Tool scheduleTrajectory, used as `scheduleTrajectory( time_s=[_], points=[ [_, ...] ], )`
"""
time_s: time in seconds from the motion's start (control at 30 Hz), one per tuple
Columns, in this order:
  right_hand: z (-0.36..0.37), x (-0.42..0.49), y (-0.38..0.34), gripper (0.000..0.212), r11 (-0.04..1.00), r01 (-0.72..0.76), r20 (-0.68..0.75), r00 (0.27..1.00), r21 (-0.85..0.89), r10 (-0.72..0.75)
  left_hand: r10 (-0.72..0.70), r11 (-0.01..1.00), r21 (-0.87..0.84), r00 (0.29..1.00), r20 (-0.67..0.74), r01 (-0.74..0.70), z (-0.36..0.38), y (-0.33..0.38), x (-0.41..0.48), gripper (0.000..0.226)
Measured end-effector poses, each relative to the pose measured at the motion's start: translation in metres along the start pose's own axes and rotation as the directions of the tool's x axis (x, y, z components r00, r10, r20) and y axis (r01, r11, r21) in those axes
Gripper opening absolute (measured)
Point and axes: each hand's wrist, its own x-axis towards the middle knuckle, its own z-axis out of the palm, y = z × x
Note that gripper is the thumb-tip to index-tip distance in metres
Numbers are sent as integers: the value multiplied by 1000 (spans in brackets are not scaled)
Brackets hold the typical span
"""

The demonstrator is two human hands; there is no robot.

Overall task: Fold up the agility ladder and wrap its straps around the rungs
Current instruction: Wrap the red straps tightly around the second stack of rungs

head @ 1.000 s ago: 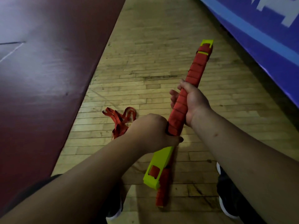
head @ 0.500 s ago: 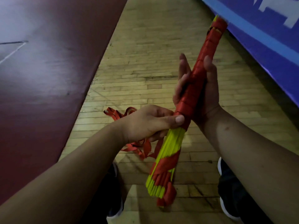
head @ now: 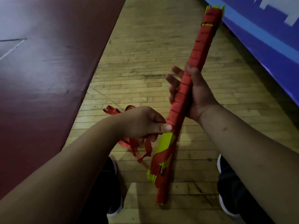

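Agility ladder, folded into one long bundle, lies across the palm of the right hand. The thumb hooks over its near edge and the fingers spread loosely behind it. The left hand, just below and beside the right, pinches the red strap against the bundle with thumb and curled fingers, at the lower end of the winding. Loose strap hangs under that hand. The bundle's long axis tilts up and away from the hands, with the far end highest. Bare yellow-green rungs show below the left hand. Beneath is a wooden floor with a maroon painted zone left of the hands. Blue padding to the right bears white lettering that is cut off and unreadable. Dark shoes stand below.
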Motion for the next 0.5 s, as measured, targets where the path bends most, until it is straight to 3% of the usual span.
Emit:
scheduleTrajectory(
  time_s=[0.13,0.23,0.5],
  points=[
    [2,3,5,39,993,-35,-87,996,-116,24,-44,992,118,998,-36,48,1,-5,4,36],
    [3,5,10,38,984,-44,-149,989,-171,18,-95,977,184,994,-62,105,5,-8,8,25],
    [3,7,12,45,981,-47,-207,978,-191,6,-98,956,271,992,-73,115,7,-10,9,29]
  ],
)
